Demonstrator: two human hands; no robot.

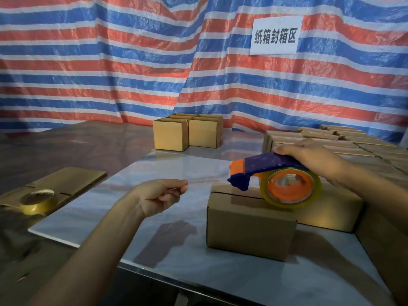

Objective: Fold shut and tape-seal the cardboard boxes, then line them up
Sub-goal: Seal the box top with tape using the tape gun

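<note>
On the pale table sits a closed cardboard box. Over its top, the right hand curls its fingers round a tape dispenser. The left hand, beside the box, pinches the clear tape end.

Dim, soft light, strongest on the striped tarp far back; the near left corner sinks into murk. The pale tabletop carries a faint sheen and a soft shadow below the left hand, and the wide lens bends the edges.
</note>
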